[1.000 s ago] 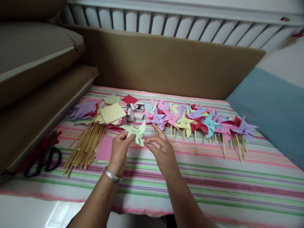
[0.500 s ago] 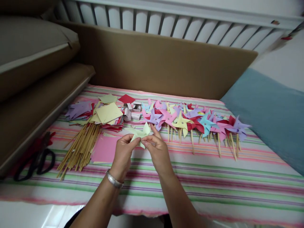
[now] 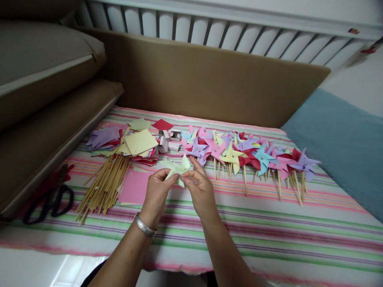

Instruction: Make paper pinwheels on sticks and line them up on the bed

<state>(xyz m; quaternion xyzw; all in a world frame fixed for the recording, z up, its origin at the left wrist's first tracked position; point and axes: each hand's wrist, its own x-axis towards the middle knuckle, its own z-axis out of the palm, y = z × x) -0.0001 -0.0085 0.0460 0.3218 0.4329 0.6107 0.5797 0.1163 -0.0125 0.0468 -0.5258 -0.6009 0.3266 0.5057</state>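
Note:
Both hands pinch a pale green paper pinwheel above the striped cloth. My left hand, with a silver bracelet at the wrist, grips its left side between thumb and fingers. My right hand pinches its lower right part, fingers curled together. Just beyond the hands lies a long row of finished pinwheels on sticks in pink, purple, blue, yellow and red. A pink paper square lies flat beside my left hand.
A bundle of wooden sticks lies left of the hands. Behind it are stacked paper squares and cut purple pieces. Black scissors rest at the far left. A small white box sits mid-table. A brown board stands behind.
My right hand has moved in and closed on the green pinwheel, which was held mainly by the left hand a second ago. The pinwheel is now folded closer between both hands.

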